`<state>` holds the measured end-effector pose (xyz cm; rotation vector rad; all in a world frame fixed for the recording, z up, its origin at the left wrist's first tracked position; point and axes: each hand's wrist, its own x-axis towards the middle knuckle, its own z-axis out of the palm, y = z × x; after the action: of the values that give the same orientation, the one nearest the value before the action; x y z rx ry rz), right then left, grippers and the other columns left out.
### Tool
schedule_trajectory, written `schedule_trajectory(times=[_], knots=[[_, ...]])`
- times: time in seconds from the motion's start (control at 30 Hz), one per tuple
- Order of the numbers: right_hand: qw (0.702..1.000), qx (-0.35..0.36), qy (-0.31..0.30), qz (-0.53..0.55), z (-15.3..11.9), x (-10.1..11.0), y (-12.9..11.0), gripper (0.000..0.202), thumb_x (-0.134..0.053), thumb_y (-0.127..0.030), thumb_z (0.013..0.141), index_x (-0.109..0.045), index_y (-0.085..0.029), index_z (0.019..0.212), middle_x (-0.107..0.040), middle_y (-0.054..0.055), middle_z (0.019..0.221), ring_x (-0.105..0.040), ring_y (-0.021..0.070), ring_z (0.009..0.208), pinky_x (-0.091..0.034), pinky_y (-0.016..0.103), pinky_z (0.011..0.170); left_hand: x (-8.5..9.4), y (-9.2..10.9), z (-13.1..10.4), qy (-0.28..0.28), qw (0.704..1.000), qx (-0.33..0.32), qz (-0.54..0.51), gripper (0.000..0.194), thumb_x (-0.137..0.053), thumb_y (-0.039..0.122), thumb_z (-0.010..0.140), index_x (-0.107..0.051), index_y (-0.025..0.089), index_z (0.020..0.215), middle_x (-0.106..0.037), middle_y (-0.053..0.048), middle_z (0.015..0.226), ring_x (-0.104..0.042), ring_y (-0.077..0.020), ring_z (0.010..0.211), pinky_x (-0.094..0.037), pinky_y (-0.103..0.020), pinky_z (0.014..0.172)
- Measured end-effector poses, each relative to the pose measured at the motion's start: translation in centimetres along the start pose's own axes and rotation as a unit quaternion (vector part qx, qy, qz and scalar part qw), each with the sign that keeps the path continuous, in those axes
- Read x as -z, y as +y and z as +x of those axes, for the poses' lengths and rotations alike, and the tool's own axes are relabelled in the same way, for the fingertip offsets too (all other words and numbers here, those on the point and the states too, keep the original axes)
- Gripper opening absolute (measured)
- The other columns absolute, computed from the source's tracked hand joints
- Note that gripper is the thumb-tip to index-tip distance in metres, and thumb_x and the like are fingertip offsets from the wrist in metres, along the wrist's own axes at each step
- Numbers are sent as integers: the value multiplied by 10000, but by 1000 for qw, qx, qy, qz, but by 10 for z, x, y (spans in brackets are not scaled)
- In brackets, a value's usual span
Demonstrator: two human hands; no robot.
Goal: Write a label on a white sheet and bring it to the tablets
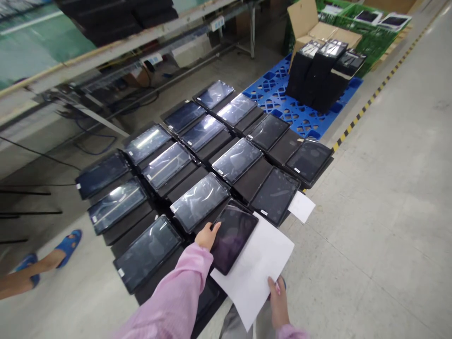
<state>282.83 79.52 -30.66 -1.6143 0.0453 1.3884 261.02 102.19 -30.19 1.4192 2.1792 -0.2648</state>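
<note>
My left hand (207,236) grips the left edge of a dark tablet (235,235), thumb on top of its screen. The tablet overlaps a large white paper sheet (263,263). At the sheet's lower right edge, my right hand (278,301) is closed on the paper, and a small pink-and-white item shows at its fingers. Rows of film-covered tablets (200,201) lie on dark stacks to the left and beyond. A small white paper (301,206) sticks out beside the tablet (275,195) at the right.
Beyond the stacks is a blue pallet (303,117) with black stacks (314,75) and an open carton (303,19). Green crates (377,37) stand behind. A workbench (116,40) runs along the upper left. Another person's feet in blue slippers (68,247) are at the left.
</note>
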Motion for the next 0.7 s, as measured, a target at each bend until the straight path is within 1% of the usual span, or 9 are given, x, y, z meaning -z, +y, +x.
schedule_trajectory(times=[0.07, 0.13, 0.27, 0.43, 0.57, 0.7], knots=[[1000, -18, -5, 5, 2, 0, 3, 619, -726, -551, 610, -583, -177, 1082, -654, 95, 1105, -598, 276, 1023, -516, 325, 793, -1, -2, 3, 7, 1000, -1, 6, 583, -323, 666, 816, -578, 213, 1081, -693, -132, 965, -634, -316, 935, -452, -381, 767], [1000, -20, -11, 3, 3, 0, 6, 614, -719, -533, 636, -576, -190, 1124, -632, 86, 1153, -570, 276, 1077, -511, 325, 819, 1, -5, 6, 9, 1000, -3, 13, 575, -330, 670, 811, -590, 217, 1052, -697, -126, 945, -635, -319, 931, -454, -382, 760], [999, 19, -33, -10, 4, 0, 18, 560, -682, -493, 706, -561, -201, 1168, -606, 65, 1190, -518, 253, 1151, -444, 324, 947, 5, -15, 11, 10, 1000, -7, 26, 538, -352, 658, 812, -624, 215, 953, -702, -118, 913, -645, -310, 905, -461, -371, 747], [997, 36, -57, -37, 5, -4, 28, 550, -633, -470, 766, -513, -214, 1238, -577, 64, 1226, -511, 247, 1162, -425, 337, 972, 5, -24, 12, 15, 999, -4, 35, 518, -351, 629, 830, -630, 208, 944, -706, -112, 898, -651, -303, 885, -466, -360, 725], [996, 47, -64, -49, 0, -12, 21, 539, -622, -466, 768, -533, -210, 1234, -590, 50, 1215, -502, 239, 1174, -424, 316, 983, 7, -22, 12, 19, 999, -2, 37, 514, -349, 623, 834, -630, 209, 952, -706, -115, 902, -651, -300, 891, -464, -358, 729], [995, 57, -65, -56, -6, -21, 8, 505, -629, -446, 758, -575, -206, 1200, -624, 34, 1163, -536, 238, 1125, -423, 306, 980, 13, -17, 11, 25, 999, 0, 39, 520, -338, 620, 840, -632, 211, 970, -707, -117, 908, -651, -298, 896, -466, -357, 723]])
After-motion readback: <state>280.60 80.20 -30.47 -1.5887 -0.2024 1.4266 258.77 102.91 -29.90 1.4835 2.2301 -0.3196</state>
